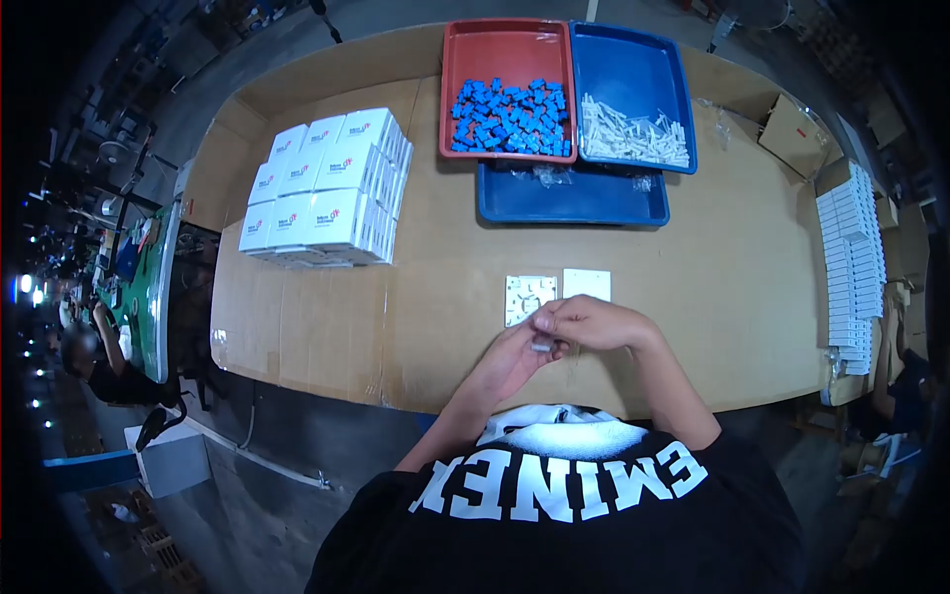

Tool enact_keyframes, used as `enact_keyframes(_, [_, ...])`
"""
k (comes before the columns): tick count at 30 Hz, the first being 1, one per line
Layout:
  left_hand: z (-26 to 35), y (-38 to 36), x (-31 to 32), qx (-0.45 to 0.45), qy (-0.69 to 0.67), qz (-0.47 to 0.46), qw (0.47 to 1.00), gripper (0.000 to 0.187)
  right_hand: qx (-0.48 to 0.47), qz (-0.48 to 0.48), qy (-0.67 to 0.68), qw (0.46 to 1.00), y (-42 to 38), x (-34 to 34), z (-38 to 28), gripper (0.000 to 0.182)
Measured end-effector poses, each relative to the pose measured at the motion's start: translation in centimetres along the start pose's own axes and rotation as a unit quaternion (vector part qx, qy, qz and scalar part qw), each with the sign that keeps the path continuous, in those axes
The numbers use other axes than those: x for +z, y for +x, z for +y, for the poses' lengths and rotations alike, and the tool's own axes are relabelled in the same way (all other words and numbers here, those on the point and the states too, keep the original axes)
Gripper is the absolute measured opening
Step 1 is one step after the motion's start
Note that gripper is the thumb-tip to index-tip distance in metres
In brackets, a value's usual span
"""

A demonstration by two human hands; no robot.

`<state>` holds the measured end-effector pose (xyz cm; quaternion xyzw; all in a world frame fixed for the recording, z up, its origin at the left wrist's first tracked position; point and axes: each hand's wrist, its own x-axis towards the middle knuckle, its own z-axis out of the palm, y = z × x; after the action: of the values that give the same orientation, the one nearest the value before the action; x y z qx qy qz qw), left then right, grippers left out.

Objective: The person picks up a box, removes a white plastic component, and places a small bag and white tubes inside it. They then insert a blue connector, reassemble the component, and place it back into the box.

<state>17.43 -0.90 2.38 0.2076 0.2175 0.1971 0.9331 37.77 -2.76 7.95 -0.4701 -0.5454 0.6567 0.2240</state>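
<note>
My left hand (513, 362) is curled over the near middle of the table, with a small whitish piece (542, 346) showing between its fingers. Above it and touching it, my right hand (592, 325) has its thumb and fingers pinched together; what they grip is hidden. Just beyond my hands lies a square white plate with cutouts and a round centre (527, 295). Beside it on the right is a plain white square plate (588, 283), partly covered by my right hand.
At the back, a red tray (508, 49) holds blue pieces and a blue tray (628, 64) holds white sticks. Another blue tray (574, 206) sits before them. White boxes (327, 188) are stacked left, white pieces (849, 267) right. Other people work at both sides.
</note>
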Motion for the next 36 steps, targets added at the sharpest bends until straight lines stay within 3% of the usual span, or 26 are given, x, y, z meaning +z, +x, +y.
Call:
enact_keyframes(9, [0.1, -0.6, -0.3, 0.005, -0.006, -0.013, 1.0, 0.035, -0.048, 0.003, -0.067, 0.997, -0.5, -0.8, -0.9, 0.047])
enact_keyframes(11, [0.4, -0.7, 0.2, 0.001, 0.038, 0.006, 0.999, 0.036, 0.003, -0.044, -0.085, 0.995, -0.8, -0.5, -2.3, 0.047])
enact_keyframes(16, [0.7, -1.0, 0.5, 0.012, 0.043, -0.01, 0.999, 0.04, -0.03, -0.047, -0.063, 0.996, -0.4, -1.9, -1.4, 0.05])
enact_keyframes(18, [0.6, -0.8, -0.2, -0.009, 0.002, -0.008, 1.0, 0.049, -0.163, 0.026, -0.058, 0.985, 0.3, -4.6, 0.1, 0.046])
enact_keyframes(22, [0.7, -1.2, -0.3, -0.023, 0.002, -0.012, 1.0, 0.056, -0.083, 0.256, -0.045, 0.962, 1.2, -11.3, -2.1, 0.03])
enact_keyframes(24, [0.6, -1.4, 0.0, -0.026, -0.017, -0.019, 0.999, 0.057, -0.17, 0.401, -0.122, 0.892, 3.1, -15.0, -1.7, 0.022])
enact_keyframes(26, [0.2, -1.5, 0.0, -0.026, -0.005, -0.015, 1.0, 0.057, -0.164, 0.468, -0.142, 0.857, 4.9, -18.9, -1.3, 0.02])
enact_keyframes(28, [0.1, -1.7, 0.1, -0.024, 0.006, -0.008, 1.0, 0.056, -0.164, 0.523, -0.209, 0.81, 6.2, -21.3, -1.9, 0.022])
enact_keyframes(32, [0.3, -2.1, 0.3, -0.021, 0.041, -0.013, 0.999, 0.056, -0.167, 0.538, -0.29, 0.773, 8.8, -23.9, -2.6, 0.023])
enact_keyframes(34, [0.5, -2.4, 0.3, -0.017, 0.042, -0.011, 0.999, 0.056, -0.071, 0.532, -0.367, 0.76, 9.7, -24.2, -2.8, 0.023])
enact_keyframes(36, [0.7, -2.7, 0.4, -0.013, 0.034, 0.0, 0.999, 0.054, -0.066, 0.541, -0.378, 0.749, 10.4, -24.2, -2.6, 0.02])
